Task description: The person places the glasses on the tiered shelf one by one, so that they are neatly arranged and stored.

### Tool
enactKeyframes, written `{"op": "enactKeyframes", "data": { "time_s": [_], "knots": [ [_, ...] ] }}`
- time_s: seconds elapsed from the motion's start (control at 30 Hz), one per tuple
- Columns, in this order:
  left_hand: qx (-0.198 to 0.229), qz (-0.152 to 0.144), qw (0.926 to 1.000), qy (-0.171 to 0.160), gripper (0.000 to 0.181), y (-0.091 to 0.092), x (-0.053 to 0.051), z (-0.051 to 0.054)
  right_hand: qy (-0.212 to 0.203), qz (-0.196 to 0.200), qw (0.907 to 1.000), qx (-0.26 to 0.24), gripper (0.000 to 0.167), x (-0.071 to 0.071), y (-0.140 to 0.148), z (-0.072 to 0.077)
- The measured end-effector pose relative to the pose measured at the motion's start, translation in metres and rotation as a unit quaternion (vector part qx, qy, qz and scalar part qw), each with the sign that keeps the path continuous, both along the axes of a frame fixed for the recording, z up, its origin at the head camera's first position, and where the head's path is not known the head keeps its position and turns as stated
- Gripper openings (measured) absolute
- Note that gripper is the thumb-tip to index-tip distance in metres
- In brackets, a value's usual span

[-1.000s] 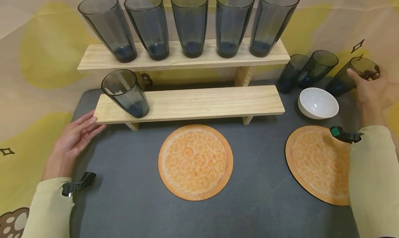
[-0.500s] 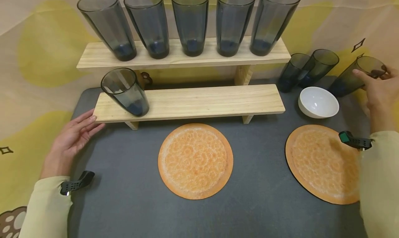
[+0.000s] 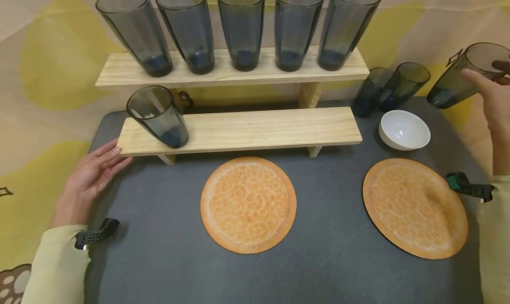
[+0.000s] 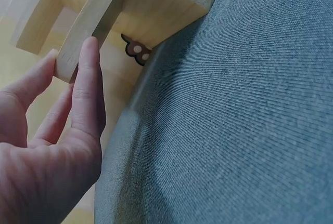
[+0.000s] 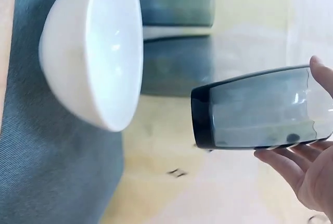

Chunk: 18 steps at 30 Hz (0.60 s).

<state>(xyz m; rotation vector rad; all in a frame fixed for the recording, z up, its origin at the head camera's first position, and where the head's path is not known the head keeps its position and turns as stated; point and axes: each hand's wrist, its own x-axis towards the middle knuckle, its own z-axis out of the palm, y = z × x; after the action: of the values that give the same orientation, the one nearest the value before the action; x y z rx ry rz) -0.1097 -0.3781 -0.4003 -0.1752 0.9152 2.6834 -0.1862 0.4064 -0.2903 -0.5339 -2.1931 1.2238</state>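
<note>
In the head view my right hand (image 3: 498,102) grips a dark tinted drinking glass (image 3: 460,80) near its rim. It is tilted and raised off the table at the right. The right wrist view shows the thumb on one side of the glass (image 5: 255,112) and the fingers on the other. My left hand (image 3: 89,175) pinches the left end of the low wooden shelf (image 3: 271,129); in the left wrist view the thumb and fingers lie on opposite faces of the board (image 4: 86,29). A similar glass (image 3: 163,122) stands on this shelf's left end.
Several glasses (image 3: 243,34) stand in a row on the upper wooden shelf (image 3: 231,76). A white bowl (image 3: 404,131) sits at the right, in front of two more glasses (image 3: 372,94). Two round placemats (image 3: 249,206) lie on the grey table (image 3: 167,242).
My right hand has moved right and lifted the glass from beside the bowl up off the table. The left hand keeps its place on the shelf's end.
</note>
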Motion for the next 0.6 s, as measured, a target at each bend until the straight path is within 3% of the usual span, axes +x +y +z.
{"op": "enactKeyframes", "data": {
  "time_s": [0.1,0.33,0.43,0.6],
  "knots": [
    [0.003,-0.003,1.0,0.001,0.036,0.0,-0.001,0.0,0.011,0.013,0.9998,0.001,0.064,0.004,-0.011,0.007],
    [0.013,-0.008,0.9999,0.007,0.037,0.0,-0.003,0.0,0.066,0.07,0.9931,-0.067,0.061,0.016,-0.037,0.021],
    [0.015,-0.009,0.9998,0.007,0.037,0.0,-0.003,0.0,0.07,0.084,0.9923,-0.058,0.058,0.022,-0.05,0.025],
    [0.016,-0.003,0.9999,-0.001,0.037,0.0,-0.001,-0.001,0.075,0.142,0.9854,-0.057,0.055,0.031,-0.074,0.029]
  ]
}}
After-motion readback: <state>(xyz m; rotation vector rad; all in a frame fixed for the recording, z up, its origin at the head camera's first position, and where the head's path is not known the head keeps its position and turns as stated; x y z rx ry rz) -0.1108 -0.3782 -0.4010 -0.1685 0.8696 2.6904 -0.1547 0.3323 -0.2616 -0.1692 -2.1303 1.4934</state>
